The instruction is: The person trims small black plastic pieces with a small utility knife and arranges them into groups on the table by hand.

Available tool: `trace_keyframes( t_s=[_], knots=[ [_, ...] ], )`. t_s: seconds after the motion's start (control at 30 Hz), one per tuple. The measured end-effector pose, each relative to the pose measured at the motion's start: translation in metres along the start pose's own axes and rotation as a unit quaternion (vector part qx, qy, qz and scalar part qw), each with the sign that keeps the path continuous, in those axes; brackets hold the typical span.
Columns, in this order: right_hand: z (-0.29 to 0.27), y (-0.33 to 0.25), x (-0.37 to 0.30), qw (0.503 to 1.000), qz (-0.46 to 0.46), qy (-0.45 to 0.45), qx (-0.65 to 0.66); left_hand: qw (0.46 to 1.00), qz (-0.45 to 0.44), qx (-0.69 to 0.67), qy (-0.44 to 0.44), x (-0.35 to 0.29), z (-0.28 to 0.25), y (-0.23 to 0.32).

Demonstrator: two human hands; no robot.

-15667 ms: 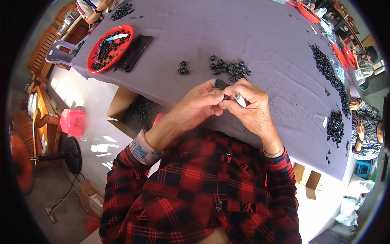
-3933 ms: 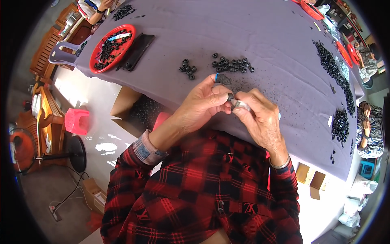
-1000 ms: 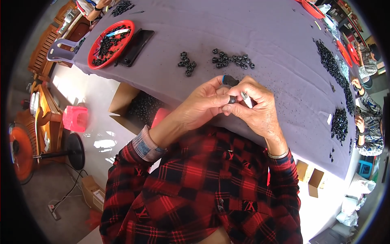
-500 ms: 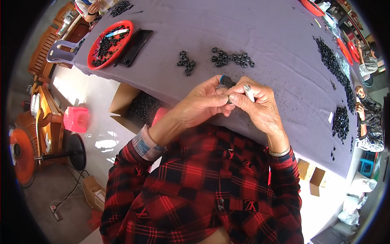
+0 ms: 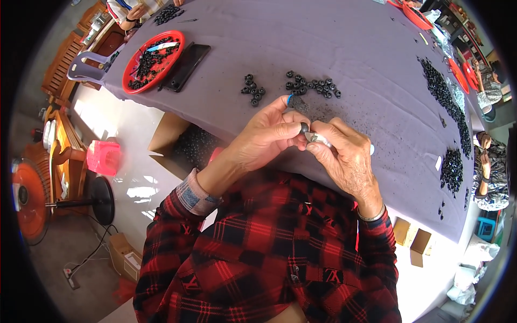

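Note:
My left hand point(image 5: 264, 134) pinches a small round black part point(image 5: 304, 128) between thumb and fingers, above the near edge of the cloth-covered table. One of its fingers wears a dark finger cover point(image 5: 298, 103) with a blue rim. My right hand point(image 5: 344, 148) is closed round a small white-handled knife point(image 5: 319, 139), whose short metal blade touches or nearly touches the black part. Just beyond my hands lie two loose groups of similar black parts, a smaller one point(image 5: 253, 89) on the left and a larger one point(image 5: 312, 84) beside it.
A red tray point(image 5: 129, 81) of black parts stands at the left beside a dark phone-like slab point(image 5: 186, 67). An open cardboard box point(image 5: 164, 132) of parts sits below the table edge. Long black heaps point(image 5: 444, 91) lie at the right. Other people sit at the far-left and right edges.
My right hand has turned the knife so its blade points left at the black part; before, it pointed up, away from it. The black part is now more visible in my left fingers.

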State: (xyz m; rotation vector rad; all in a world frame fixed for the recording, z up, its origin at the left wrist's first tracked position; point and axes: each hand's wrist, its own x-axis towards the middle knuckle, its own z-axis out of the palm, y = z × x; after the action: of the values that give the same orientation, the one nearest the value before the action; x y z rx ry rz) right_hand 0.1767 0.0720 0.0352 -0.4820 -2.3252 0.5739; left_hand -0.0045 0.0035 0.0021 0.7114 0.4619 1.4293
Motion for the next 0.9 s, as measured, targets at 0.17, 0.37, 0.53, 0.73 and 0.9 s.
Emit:
trace_keyframes(
  t_s=[0.17, 0.37, 0.53, 0.73, 0.9],
  knots=[
    [0.001, 0.003, 0.001, 1.0, 0.008, -0.003, 0.022, 1.0, 0.0, -0.005, -0.002, -0.001, -0.003, -0.002],
    [0.002, 0.001, 0.001, 0.999, 0.012, 0.007, 0.039, 1.0, -0.009, 0.007, -0.002, -0.001, -0.003, -0.002],
    [0.001, 0.005, 0.0, 0.998, 0.052, 0.005, 0.032, 0.994, -0.02, 0.102, -0.013, -0.002, -0.006, -0.001],
    [-0.011, 0.029, 0.001, 0.965, 0.237, 0.054, 0.098, 0.998, -0.027, 0.059, -0.028, -0.001, 0.004, -0.002],
    [-0.007, 0.02, -0.002, 0.982, 0.119, 0.004, 0.145, 0.998, -0.059, 0.02, -0.012, -0.001, -0.008, -0.006]
  ],
)
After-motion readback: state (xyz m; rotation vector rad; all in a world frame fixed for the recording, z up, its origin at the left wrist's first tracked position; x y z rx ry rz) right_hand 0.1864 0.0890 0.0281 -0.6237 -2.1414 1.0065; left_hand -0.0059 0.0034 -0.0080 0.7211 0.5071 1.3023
